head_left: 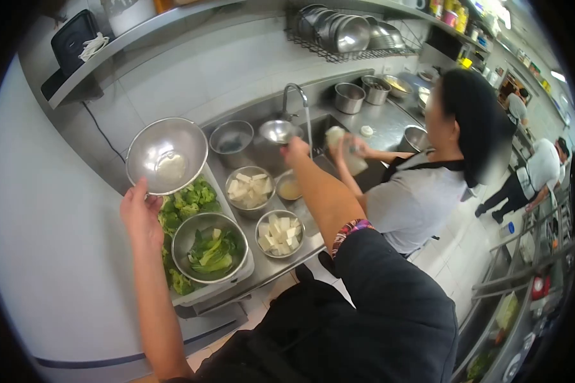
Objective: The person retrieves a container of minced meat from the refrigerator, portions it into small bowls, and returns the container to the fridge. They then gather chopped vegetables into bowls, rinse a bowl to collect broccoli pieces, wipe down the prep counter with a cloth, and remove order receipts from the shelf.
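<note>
The stainless-steel mixing bowl (188, 142) is raised over the tub's broccoli (201, 195), your left hand's (140, 214) fingers closed on its near rim, perhaps to keep it off the food; your right hand (295, 150) grips a small metal bowl (276, 131) by its edge, likely for reach beside the running water (309, 131), finger detail blurred; the greens bowl (181, 246) sits close below the raised rim; a co-worker (406, 207) crowds your right arm, leaving little sideways room.

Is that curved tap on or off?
On: a thin stream of water falls from the end of the tap's curved spout.
</note>
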### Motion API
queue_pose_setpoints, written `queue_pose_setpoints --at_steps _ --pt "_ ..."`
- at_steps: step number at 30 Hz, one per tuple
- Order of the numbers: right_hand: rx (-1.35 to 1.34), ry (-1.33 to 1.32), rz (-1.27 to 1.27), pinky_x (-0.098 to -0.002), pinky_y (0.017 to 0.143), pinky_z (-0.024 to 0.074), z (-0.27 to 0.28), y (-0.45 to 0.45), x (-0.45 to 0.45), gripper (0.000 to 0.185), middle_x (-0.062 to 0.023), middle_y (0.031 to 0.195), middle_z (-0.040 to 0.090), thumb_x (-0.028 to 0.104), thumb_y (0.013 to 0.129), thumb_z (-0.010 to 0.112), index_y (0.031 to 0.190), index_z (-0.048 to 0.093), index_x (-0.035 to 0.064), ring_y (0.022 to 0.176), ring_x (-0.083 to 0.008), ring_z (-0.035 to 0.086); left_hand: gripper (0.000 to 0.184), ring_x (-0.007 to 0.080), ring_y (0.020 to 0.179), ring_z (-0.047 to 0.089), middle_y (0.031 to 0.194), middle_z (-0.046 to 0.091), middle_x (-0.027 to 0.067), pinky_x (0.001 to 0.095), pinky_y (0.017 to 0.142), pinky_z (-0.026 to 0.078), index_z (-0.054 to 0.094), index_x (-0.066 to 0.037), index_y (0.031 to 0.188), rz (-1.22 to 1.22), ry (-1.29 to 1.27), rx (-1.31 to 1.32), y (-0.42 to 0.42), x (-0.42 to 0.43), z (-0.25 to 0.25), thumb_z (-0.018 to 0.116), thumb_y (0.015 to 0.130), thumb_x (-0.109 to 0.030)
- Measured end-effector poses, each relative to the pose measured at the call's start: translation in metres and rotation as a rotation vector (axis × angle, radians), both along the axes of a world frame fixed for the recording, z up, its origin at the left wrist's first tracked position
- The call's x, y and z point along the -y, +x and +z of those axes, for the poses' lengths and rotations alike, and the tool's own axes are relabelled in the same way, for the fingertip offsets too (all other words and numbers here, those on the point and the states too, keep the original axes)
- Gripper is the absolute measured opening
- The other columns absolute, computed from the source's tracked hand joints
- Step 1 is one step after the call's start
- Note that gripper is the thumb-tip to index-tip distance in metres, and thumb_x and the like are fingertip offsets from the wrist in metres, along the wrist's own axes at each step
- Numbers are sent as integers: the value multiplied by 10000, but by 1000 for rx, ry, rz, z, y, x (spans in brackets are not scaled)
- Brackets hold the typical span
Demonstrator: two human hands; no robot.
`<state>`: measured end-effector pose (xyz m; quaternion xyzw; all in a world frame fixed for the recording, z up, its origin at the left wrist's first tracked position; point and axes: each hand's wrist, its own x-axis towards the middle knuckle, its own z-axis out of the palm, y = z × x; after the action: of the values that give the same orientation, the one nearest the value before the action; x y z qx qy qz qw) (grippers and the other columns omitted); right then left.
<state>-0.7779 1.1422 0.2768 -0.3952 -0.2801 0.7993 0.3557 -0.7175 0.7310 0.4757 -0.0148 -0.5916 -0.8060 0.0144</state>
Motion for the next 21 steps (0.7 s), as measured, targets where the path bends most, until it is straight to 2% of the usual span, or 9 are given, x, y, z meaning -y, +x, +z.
queue_pose_setpoints --at_steps 4,6,9,11,12,14,15,17,21 --pt "91 31 -60 -384 507 517 -47 -4 -66 253 -195 920 613 127 863 509 1034 592 -41 665 -263 610 195 91 723 518 818 597 -4 241 638 447 544 -108 825 53 -82 14 -15 -13 4 664 915 -233" --pt "203 108 -155 -387 454 491 -61 -1 -105 199 -158 757 607 95 796 523 891 622 -49 568 -259 600 212 95 709 530 795 597 1 245 636 454 533 -108 797 53 -145 -7 -24 -25 2 663 913 -229" --pt "314 199 -119 -389 439 472 -92 -14 -165 179 -155 736 595 104 792 530 806 606 -58 555 -259 597 227 104 679 551 756 594 10 253 628 466 529 -99 765 19 -254 -23 -40 -63 -3 656 910 -218" --pt "489 328 183 -441 543 513 -89 -19 -187 160 -178 757 627 99 769 554 784 617 -46 626 -318 636 218 118 658 575 733 591 30 264 593 481 556 -62 768 -25 -353 -18 -55 -103 -9 657 896 -207" --pt "488 329 196 -441 543 513 -85 -27 -195 160 -178 757 627 99 769 554 784 617 -46 626 -318 636 218 118 658 575 733 591 30 264 593 481 556 -62 768 -13 -356 -15 -64 -126 -15 657 896 -207" --pt "852 1161 273 -468 706 523 -71 -47 -199 188 -227 843 655 124 724 613 822 628 -36 798 -424 641 191 126 636 576 729 591 40 272 560 483 578 -40 775 -149 -478 65 -85 -171 -29 659 873 -183" --pt "838 1309 260 -469 852 494 -56 -48 -193 240 -207 1065 645 136 703 638 908 647 10 1001 -453 591 171 136 623 576 722 589 50 279 544 483 581 -36 771 -178 -478 114 -96 -195 -40 654 859 -162" --pt "754 1528 142 -483 876 480 -55 -56 -198 266 -187 1148 603 160 731 643 967 641 37 1096 -420 549 150 145 609 575 716 587 60 285 528 483 584 -31 767 -225 -485 177 -118 -241 -71 649 844 -142" --pt "654 1209 49 -495 740 443 -67 -22 -208 149 -198 916 557 111 720 616 802 525 26 868 -407 543 83 169 575 560 690 567 75 303 500 468 575 -19 761 -317 -556 210 -147 -331 -145 613 810 -73"
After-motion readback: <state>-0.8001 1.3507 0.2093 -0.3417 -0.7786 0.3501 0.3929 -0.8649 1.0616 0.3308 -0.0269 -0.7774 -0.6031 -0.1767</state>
